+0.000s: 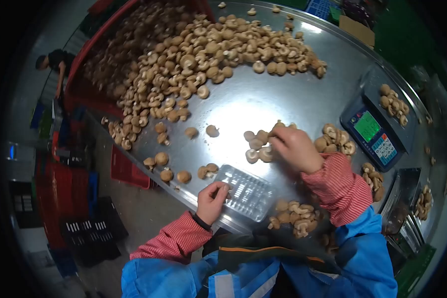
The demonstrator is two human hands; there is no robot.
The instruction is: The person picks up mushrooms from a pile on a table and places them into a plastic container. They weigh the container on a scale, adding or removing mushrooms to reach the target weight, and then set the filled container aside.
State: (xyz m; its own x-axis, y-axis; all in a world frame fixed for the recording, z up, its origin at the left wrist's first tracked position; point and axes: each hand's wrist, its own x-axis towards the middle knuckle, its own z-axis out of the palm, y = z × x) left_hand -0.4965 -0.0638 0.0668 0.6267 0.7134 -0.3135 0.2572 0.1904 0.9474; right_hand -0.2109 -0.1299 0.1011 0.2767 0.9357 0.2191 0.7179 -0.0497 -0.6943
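Note:
My left hand point(212, 201) is closed at the left edge of a clear plastic tray point(246, 192), thumb against fingers, with a small brown bit showing by the thumb. The tray lies at the table's near edge and looks bare inside. My right hand point(295, 149) reaches down over a small group of mushrooms point(256, 143) beyond the tray. Its fingers are curled together at the group's right side, and what they hold, if anything, is hidden. Another mushroom cluster point(295, 217) lies right of the tray.
A large mushroom heap point(184, 59) spills from a red crate point(79, 74) onto the metal table point(313, 99). A scale point(375, 131) with mushrooms stands at the right, near stacked trays point(407, 218). A person point(59, 62) is at the far left.

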